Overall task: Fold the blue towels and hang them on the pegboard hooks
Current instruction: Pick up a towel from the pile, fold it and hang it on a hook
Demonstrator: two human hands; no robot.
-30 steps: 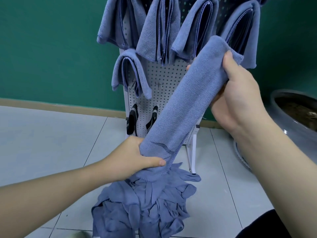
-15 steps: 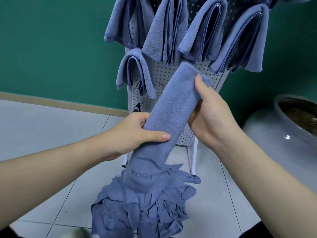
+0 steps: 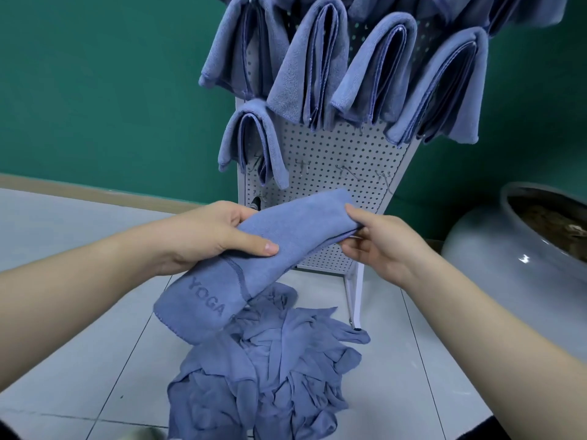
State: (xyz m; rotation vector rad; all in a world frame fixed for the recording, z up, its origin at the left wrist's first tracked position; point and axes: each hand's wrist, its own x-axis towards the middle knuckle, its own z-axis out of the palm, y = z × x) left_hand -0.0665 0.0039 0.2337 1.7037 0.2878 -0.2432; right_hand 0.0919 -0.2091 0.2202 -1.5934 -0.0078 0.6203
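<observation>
Folding in hand, judging by the layout: one blue towel (image 3: 276, 249), marked YOGA, already narrowed into a long strip and held level in front of the pegboard (image 3: 333, 147), its near-left end drooping toward the floor. Left hand (image 3: 216, 236) wrapped round the strip near its middle, thumb on top, fingers curled beneath. Right hand (image 3: 378, 242) pinching the far-right end between thumb and fingertips, remaining fingers loosely curled below.

Next, probably: doubling the strip over itself, then draping it across a free hook (image 3: 346, 171) in the lower row. Calls for keeping the edges aligned while folding, and lifting up and away from the body to reach the hooks.

Around: five folded towels (image 3: 374, 68) already hanging across the upper pegboard, a sixth (image 3: 251, 141) lower on the left. Bare hooks showing to the right of that one. Heap of unfolded towels (image 3: 270, 369) on the tiled floor (image 3: 79, 328), directly near and below the hands, so plenty left to do. Large grey pot (image 3: 495, 281) at right, close beside the pegboard stand. Hanging towels crowd the upper rows and overhang the free hooks, a likely snag on approach.
</observation>
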